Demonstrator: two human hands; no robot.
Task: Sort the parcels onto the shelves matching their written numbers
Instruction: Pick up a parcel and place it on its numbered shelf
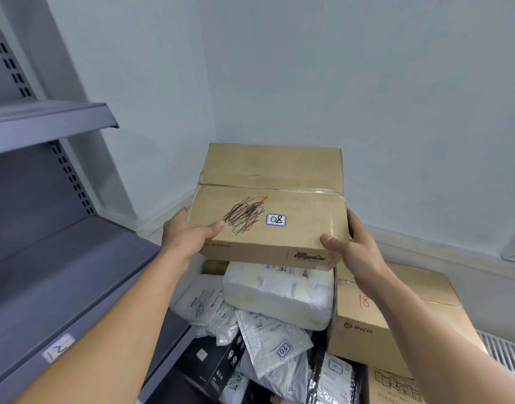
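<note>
- Grey shelves point(61, 272) at left; nearest shelf label point(58, 349) is hard to read, so mis-shelving is a risk.
- Left hand point(183, 237) grips cardboard box point(279, 170) marked 08, thumb on top.
- Box held above parcel pile point(279, 298); its scribbled-out number could mislead.
- Right hand point(355, 246) grips the other end; a slip drops it onto the pile.
- Pale walls, room corner behind.

Looks forward and down from head height, close over left hand point(186, 239), right hand point(354, 249) and cardboard box point(269, 212). Faces the wall corner point(211, 91) beyond the fingertips point(218, 225).
</note>
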